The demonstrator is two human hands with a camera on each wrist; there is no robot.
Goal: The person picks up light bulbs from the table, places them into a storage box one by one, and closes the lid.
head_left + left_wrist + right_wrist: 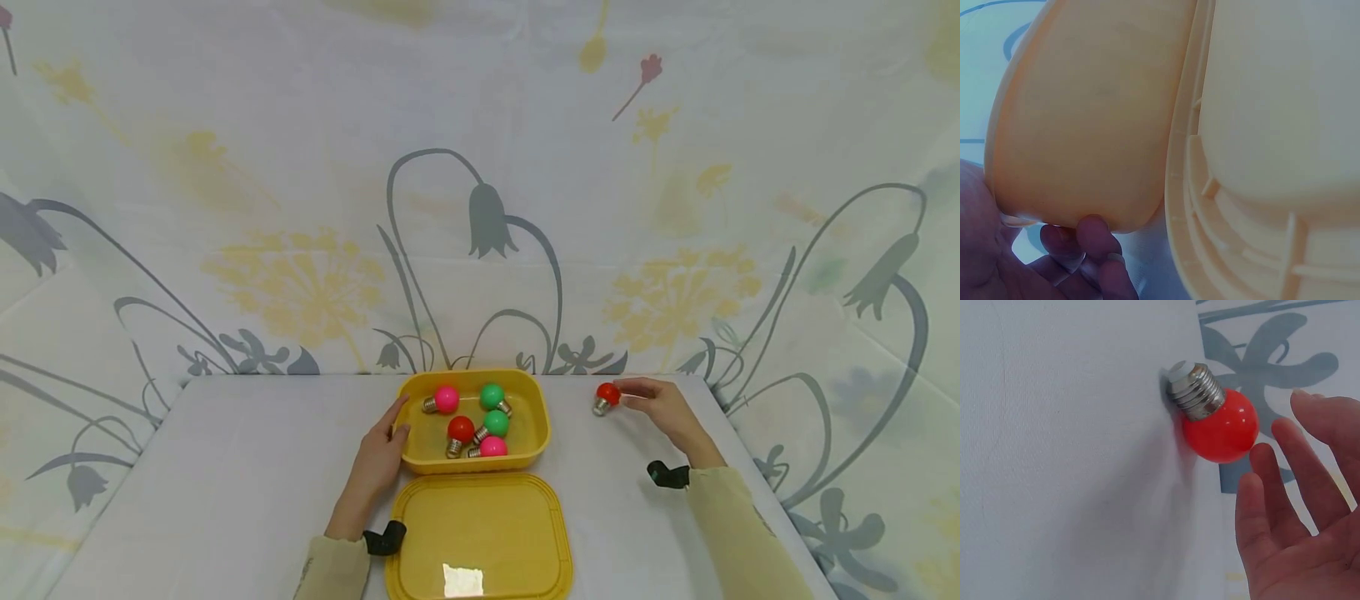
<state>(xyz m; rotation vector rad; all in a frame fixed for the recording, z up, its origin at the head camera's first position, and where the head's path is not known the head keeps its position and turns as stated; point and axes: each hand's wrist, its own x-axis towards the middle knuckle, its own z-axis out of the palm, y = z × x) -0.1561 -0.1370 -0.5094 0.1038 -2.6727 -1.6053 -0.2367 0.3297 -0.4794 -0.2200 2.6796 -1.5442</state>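
Observation:
The left hand [378, 458] holds the left end of a yellow plastic box [542, 417], its fingers [1096, 236] bent against the outer wall. Inside the box lie several small light bulbs: a red bulb [461, 429], two green ones and two pink ones, all with metal screw bases. Another red bulb [1222, 428] lies on the table to the right of the box. Beside it, the right hand [670, 414] has its fingers spread loosely, tips close to the red globe; whether they touch it I cannot tell. Nothing is gripped in that hand.
A yellow lid [480, 533] lies flat on the white table [247, 492], just in front of the box. Behind the table and along its sides hangs a flower-printed cloth [480, 108]. Black wrist straps show on both arms.

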